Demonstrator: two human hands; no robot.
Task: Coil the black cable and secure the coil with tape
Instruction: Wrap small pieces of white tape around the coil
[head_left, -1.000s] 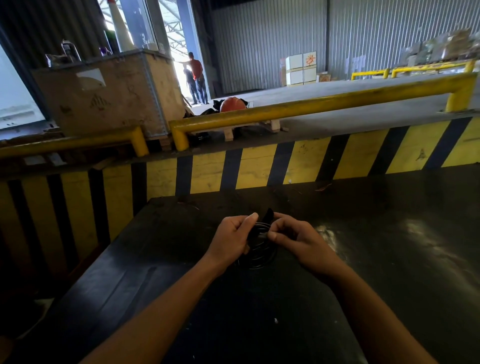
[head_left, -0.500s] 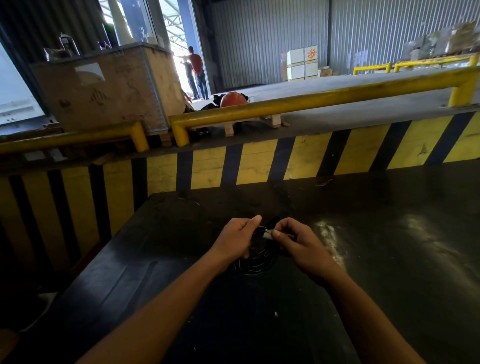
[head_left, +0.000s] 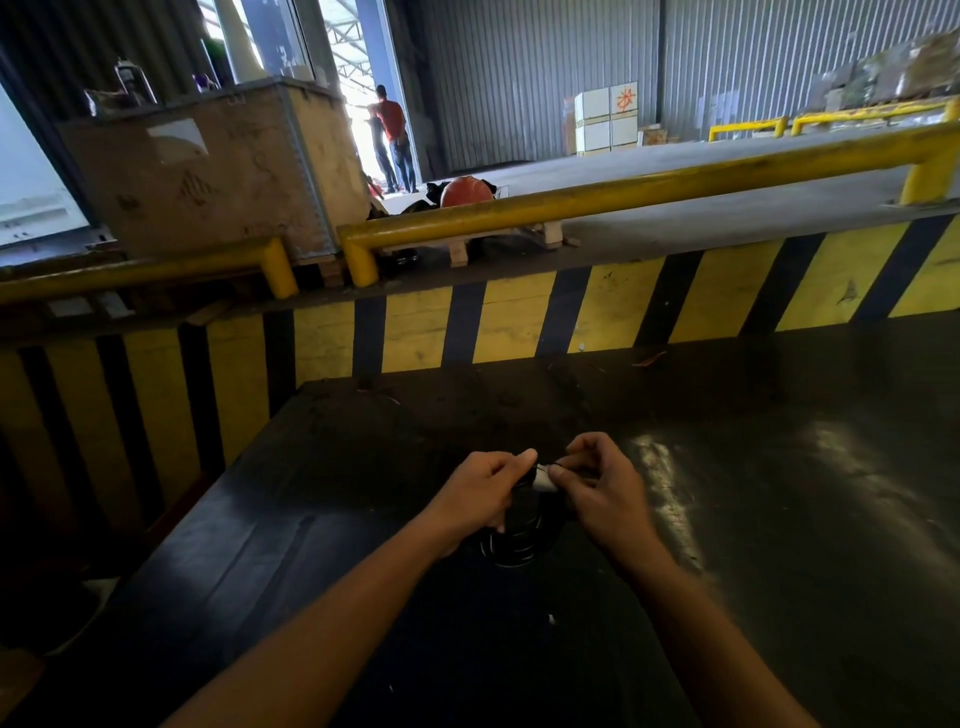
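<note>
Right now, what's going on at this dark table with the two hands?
A person is working over a dark table, holding a coiled black cable between both hands. The left hand grips the coil at its upper side, while the right hand pinches a small white piece of tape at the top of the coil. The tape looks to be mid-application; whether it is fully wrapped cannot be told.

left hand (head_left: 480, 493) hides the cable coil's (head_left: 519, 545) left side (mostly).

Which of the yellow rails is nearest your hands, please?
The long rail just behind the striped wall; the others sit left or far back.
</note>
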